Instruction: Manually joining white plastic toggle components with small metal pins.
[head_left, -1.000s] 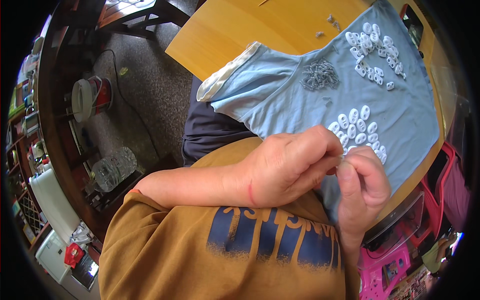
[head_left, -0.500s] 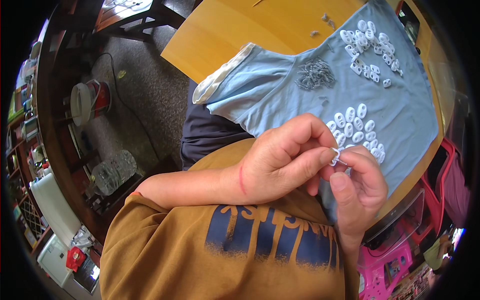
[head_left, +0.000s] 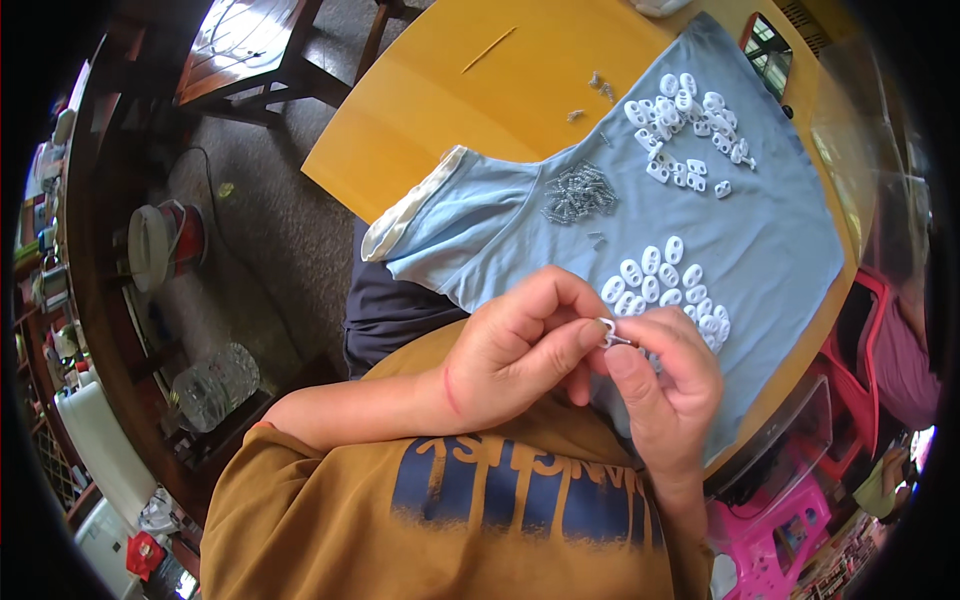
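My left hand (head_left: 530, 345) pinches a small white plastic piece (head_left: 607, 328) between thumb and index finger. Right beside it, my right hand (head_left: 672, 375) grips what looks like a small metal spring (head_left: 621, 341) against that piece; the fingers partly hide both. Beyond my hands, several white oval cord locks (head_left: 671, 272) with paired holes lie on a light blue cloth garment (head_left: 760, 240). A heap of thin metal springs (head_left: 580, 193) rests farther back on the cloth. At the far right sits another cluster of white plastic pieces (head_left: 690, 120).
Under the cloth is a yellow wooden table (head_left: 400, 130), with a thin stick (head_left: 489, 50) and a few small metal bits (head_left: 601, 83) on it. A phone (head_left: 767, 55) lies at the far right corner. Pink (head_left: 765, 540) and red chairs (head_left: 860, 360) stand to the right.
The view has shifted, so my hands and the tabletop things appear farther left and lower. Both hands keep their pinch on the white piece and the spring.
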